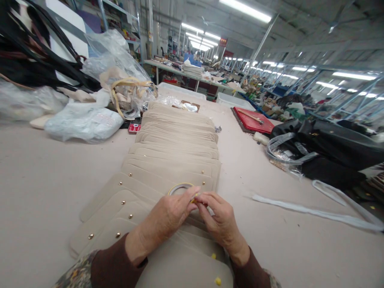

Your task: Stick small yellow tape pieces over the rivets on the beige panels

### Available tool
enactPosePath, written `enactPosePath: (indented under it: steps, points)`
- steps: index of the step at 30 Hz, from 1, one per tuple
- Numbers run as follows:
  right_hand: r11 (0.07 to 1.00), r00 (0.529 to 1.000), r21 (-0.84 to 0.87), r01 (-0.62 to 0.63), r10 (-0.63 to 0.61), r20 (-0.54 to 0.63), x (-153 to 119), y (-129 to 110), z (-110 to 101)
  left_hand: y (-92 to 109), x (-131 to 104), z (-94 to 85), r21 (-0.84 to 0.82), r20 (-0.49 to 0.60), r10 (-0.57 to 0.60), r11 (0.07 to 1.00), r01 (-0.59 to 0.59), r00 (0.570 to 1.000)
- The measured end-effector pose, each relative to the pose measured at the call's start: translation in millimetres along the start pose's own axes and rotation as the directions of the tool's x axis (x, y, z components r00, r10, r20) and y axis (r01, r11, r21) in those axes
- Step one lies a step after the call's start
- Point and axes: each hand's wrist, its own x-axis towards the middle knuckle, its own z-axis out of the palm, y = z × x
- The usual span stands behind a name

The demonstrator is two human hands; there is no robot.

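Observation:
Overlapping beige panels [168, 160] run in a long row down the table, several with small gold studs near their edges. Above the nearer panels, my left hand [172, 208] is closed on a roll of tape [181, 186] with a yellowish rim; only the roll's upper arc shows. My right hand [217, 214] meets it at the fingertips, pinched at a small yellow bit whose shape is partly hidden. Two yellow pieces [217, 281] lie on the nearest panels, close to my right sleeve.
Plastic-wrapped bundles [87, 122] and black straps lie at the left. On the right are a red case [255, 120], a black bag [336, 148] and a long white strip [300, 207]. Another table [180, 72] with piled goods stands beyond.

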Motion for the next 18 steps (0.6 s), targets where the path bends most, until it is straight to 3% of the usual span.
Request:
enactPosePath:
  steps: [3, 9, 12, 14, 16, 18]
  points:
    - [0.995, 0.998, -0.080, 0.052, -0.054, -0.027, -1, 1, 6, 1, 0, -0.7, -0.039, 0.042, 0.017, 0.999, -0.016, 0.999]
    - [0.983, 0.994, -0.185, 0.014, -0.034, -0.105, -7, -3, 10, 3, 2, -5.3, -0.071, 0.150, -0.092, 0.992, 0.103, 0.984]
    - [0.985, 0.981, -0.086, -0.151, 0.138, -0.133, -5, -9, 8, 4, 3, -5.1, -0.056, 0.101, -0.067, 0.996, 0.073, 0.993]
    - [0.919, 0.915, 0.107, -0.378, 0.389, -0.106, -2, -14, 9, 4, 4, -2.9, -0.022, 0.044, -0.031, 0.999, 0.032, 0.999]
    - [0.763, 0.797, 0.304, -0.570, 0.603, -0.020, 1, -17, 10, 4, 5, 0.1, 0.004, 0.003, -0.004, 1.000, 0.004, 1.000]
    - [0.639, 0.713, 0.405, -0.654, 0.700, 0.046, 5, -17, 12, 4, 6, 2.3, 0.005, -0.027, -0.002, 1.000, 0.002, 1.000]
